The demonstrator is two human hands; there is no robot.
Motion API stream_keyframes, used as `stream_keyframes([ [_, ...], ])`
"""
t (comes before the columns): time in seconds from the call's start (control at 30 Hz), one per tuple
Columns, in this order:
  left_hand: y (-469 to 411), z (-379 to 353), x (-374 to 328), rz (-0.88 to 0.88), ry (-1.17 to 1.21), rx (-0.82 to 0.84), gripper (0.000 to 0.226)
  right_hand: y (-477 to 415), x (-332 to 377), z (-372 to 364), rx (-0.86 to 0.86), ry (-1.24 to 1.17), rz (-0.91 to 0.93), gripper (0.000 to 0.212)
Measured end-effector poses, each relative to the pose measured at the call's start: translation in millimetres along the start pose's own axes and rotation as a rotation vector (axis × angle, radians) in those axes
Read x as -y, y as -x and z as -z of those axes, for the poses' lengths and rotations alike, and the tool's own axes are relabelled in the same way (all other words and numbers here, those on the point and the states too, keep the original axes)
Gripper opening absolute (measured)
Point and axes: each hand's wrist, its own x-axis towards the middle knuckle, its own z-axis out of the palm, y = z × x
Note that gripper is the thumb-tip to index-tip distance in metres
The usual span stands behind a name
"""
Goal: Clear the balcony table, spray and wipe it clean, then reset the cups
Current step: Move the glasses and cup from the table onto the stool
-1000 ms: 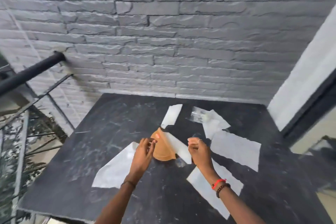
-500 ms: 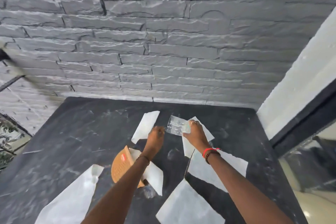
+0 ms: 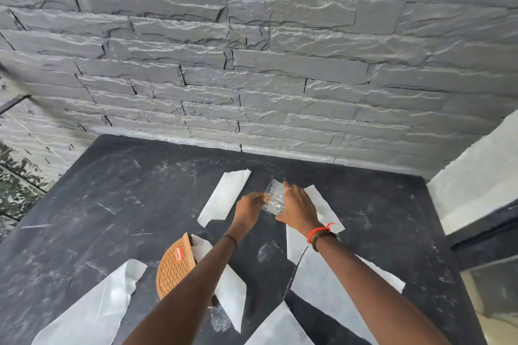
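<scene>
A clear glass cup (image 3: 273, 199) is held tilted just above the dark balcony table (image 3: 117, 199), near its far middle. My right hand (image 3: 298, 209) grips the cup from the right side. My left hand (image 3: 249, 209) pinches its left rim with the fingertips. Several torn white paper pieces lie on the table, among them one strip (image 3: 224, 199) left of the hands and one (image 3: 322, 204) under my right wrist. A brown woven cup (image 3: 175, 267) with a red label lies on its side near my left forearm.
A grey stone wall (image 3: 252, 64) runs along the table's far edge. A white wall corner (image 3: 476, 176) and a dark glass door frame (image 3: 490, 235) stand at the right. Greenery (image 3: 16, 182) shows past the left edge.
Both hands left the brown cup, reached to the far side and took hold of the clear cup, which is now lifted and tilted. The view moved closer to the wall.
</scene>
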Motion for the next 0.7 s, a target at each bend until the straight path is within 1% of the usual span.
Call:
stream_keyframes([
  [0.13,1.3,4.5,-3.4,-0.020,0.056,0.022,0.024,3.4,4.1,0.5,0.000,-0.102,-0.060,0.092],
  [0.23,9.0,16.5,-9.5,-0.110,0.142,0.024,0.013,11.1,14.7,2.1,-0.028,-0.282,-0.142,0.090],
  [0.3,20.3,33.4,-10.9,-0.157,0.224,-0.065,0.011,19.2,28.3,3.9,-0.049,-0.406,-0.168,0.083],
  [0.37,32.1,52.2,-10.2,-0.154,0.330,-0.190,0.009,26.1,41.6,4.1,-0.085,-0.510,-0.176,0.080],
  [0.43,46.3,74.1,-5.1,-0.152,0.394,-0.313,0.010,34.0,59.8,8.3,-0.108,-0.593,-0.121,0.093],
  [0.5,68.6,102.9,6.9,-0.158,0.426,-0.404,0.015,46.5,88.8,13.0,-0.093,-0.665,-0.019,0.103],
  [0.6,103.6,140.2,29.5,-0.162,0.442,-0.485,0.018,67.6,136.7,18.1,-0.054,-0.830,0.119,0.104],
  [0.7,148.0,174.2,54.8,-0.144,0.458,-0.583,0.017,93.0,186.3,12.7,-0.025,-0.892,0.261,0.111],
])
